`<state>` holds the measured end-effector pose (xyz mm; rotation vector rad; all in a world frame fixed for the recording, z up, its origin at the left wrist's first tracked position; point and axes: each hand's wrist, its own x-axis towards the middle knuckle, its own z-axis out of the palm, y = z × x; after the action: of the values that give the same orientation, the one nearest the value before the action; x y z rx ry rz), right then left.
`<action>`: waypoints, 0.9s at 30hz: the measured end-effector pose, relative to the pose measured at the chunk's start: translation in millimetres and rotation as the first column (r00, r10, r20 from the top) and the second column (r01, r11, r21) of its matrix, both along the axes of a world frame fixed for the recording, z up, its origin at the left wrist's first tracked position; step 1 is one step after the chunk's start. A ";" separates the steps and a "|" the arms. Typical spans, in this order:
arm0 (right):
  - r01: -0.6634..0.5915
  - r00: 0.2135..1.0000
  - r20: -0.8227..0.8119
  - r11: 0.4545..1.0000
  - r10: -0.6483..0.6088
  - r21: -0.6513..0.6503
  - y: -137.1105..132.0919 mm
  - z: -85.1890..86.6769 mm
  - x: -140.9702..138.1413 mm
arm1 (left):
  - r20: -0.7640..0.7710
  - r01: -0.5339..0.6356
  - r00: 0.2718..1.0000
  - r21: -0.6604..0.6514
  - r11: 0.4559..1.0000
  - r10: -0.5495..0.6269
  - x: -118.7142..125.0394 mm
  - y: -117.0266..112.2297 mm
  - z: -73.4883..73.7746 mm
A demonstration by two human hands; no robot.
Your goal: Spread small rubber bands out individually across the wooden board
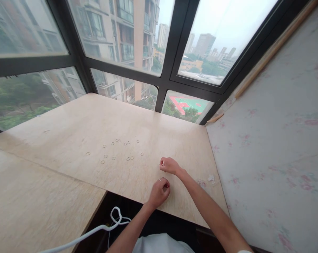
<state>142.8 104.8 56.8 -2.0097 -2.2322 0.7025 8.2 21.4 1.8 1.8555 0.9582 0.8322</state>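
Near the front edge of the beige marble-look counter (148, 130), my left hand (159, 193) rests with its fingers curled toward the thumb; a band sits on one finger. Whatever it may hold is hidden. Just beyond it, my right hand (169, 165) is closed in a pinch, a tiny pale bit showing at the fingertips, too small to name. To the left of both hands, several small thin rings lie scattered flat, among them one ring (142, 154) closest to my right hand and another ring (88, 154) at the far left. Some of them touch or overlap.
Beside my right forearm lie a small clear plastic piece (201, 183) and a crumpled white scrap (211, 179). A floral-papered wall (266, 147) bounds the right side, dark-framed windows (165, 80) the back. A white cable (95, 229) loops below the counter's front edge.
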 end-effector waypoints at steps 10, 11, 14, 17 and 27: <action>0.513 0.835 -0.263 0.857 -0.484 0.052 -124.3 11.6 105.2 | -0.065 0.037 0.997 0.002 0.999 -0.037 -1.3 3.3 2.9; 0.555 0.809 -0.270 0.830 -0.522 0.058 -134.2 12.6 116.1 | -0.067 0.042 0.997 0.000 0.999 -0.041 -1.3 3.5 2.5; 0.643 0.748 -0.276 0.763 -0.604 0.074 -157.6 13.5 142.4 | -0.070 0.053 0.996 0.003 0.999 -0.052 -1.1 3.9 1.0; 0.683 0.719 -0.263 0.725 -0.643 0.093 -169.5 10.8 156.6 | -0.077 0.055 0.996 0.014 0.998 -0.054 -0.5 4.1 0.5; 0.704 0.708 -0.288 0.680 -0.645 0.207 -172.0 5.6 154.1 | -0.092 0.045 0.995 0.038 0.998 -0.042 0.5 3.3 4.1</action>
<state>296.9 -67.2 62.4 -2.2395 -1.2080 0.4005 8.7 24.7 5.9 1.9565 0.9602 0.7509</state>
